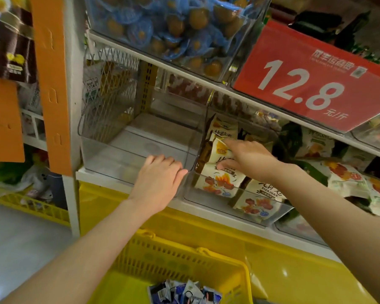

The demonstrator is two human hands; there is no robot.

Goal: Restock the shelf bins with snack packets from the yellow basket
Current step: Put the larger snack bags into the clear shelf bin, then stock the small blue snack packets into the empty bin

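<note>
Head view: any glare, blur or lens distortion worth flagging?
Head view: wide-angle bending slants the white shelf rail and red price sign; left edge around the orange hanging card is smeared; glare spots on the glossy yellow base panel; hazy reflections on the empty clear plastic bin; left hand and right hand, gripping a cream snack packet, look sharp; top right is dim.

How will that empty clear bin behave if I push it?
The clear bin looks empty and thin-walled, so it is probably light and slides easily. It sits on a smooth white shelf, so it may skid rather than tip. The left hand rests near its front right corner, so a push there might twist it.
</note>
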